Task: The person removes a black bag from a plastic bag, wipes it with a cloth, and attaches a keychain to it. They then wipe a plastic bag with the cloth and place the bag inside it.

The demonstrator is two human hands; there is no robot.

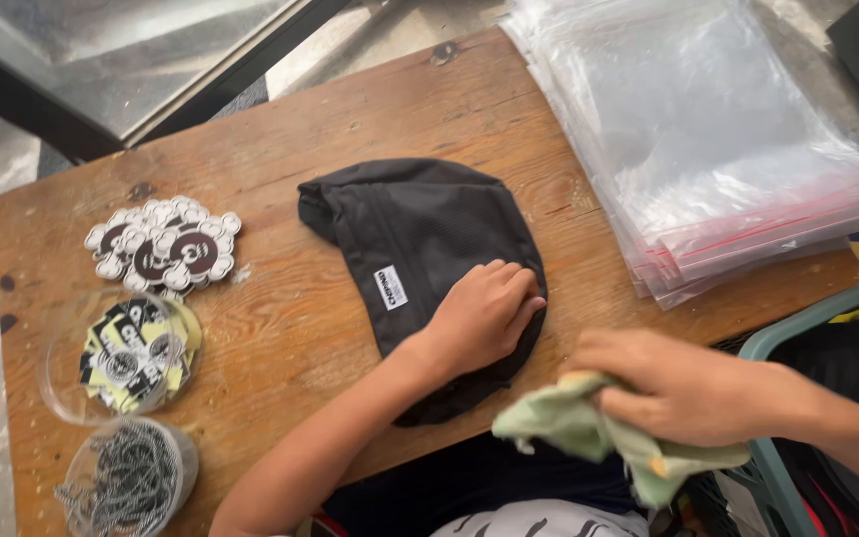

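I see dark cap [420, 239] at frame centre on wooden surface [280, 328], left hand [484, 313] pressing flat, grip apart. Right hand [673, 388] lower right, grip clamped on green cloth [574, 423]. Cap looks soft, light, floppy; I'd pinch at hem.

Worn wooden table [350, 139], several items on it.
Black cap [410, 229] at centre, clear bag stack [708, 139] at right edge, stickers [163, 244] and two clear tubs [57, 368] along left edge.

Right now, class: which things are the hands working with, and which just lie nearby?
In hand: left hand presses the black cap; right hand grips a green cloth.
Lying about: round stickers, clear zip bags, tub of chains, teal crate.
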